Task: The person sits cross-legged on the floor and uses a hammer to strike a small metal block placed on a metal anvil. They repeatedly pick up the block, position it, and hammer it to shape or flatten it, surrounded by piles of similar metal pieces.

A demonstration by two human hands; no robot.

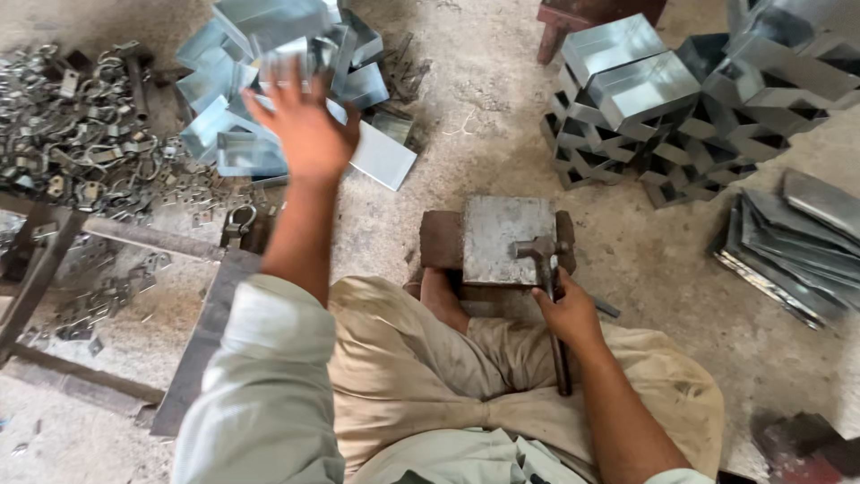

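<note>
A person sits on a concrete floor (484, 116), seen from above, legs folded.

The left hand (305, 134) is stretched forward, fingers spread, at a loose pile (224, 134) of shiny bent sheet-metal pieces. It is blurred. One piece (287, 58) lies just past the fingertips; I cannot tell whether the hand grips it.

The right hand (566, 309) is closed around the handle of a hammer (536, 249), whose head rests on the near right corner of a square steel block (502, 237). The block sits between the knees, its top bare, with a bare foot (439, 300) beside it.

The step looks like work at the pile, between hammer blows: the hammer is parked, not raised. Any next move with a piece calls for a firm grip clear of its cut edges, and for lifting the hammer head off the block so the face is free.

Sharp edges lie all round. A neat stack (645, 99) of folded pieces stands far right, flat sheets (797, 251) lie nearer on the right, and a heap of small clamps (72, 134) spreads far left beside a rusty steel frame (54, 260). Open floor runs between pile and block, the easiest path for the arm. The right side is tighter, with sheets near the elbow.
</note>
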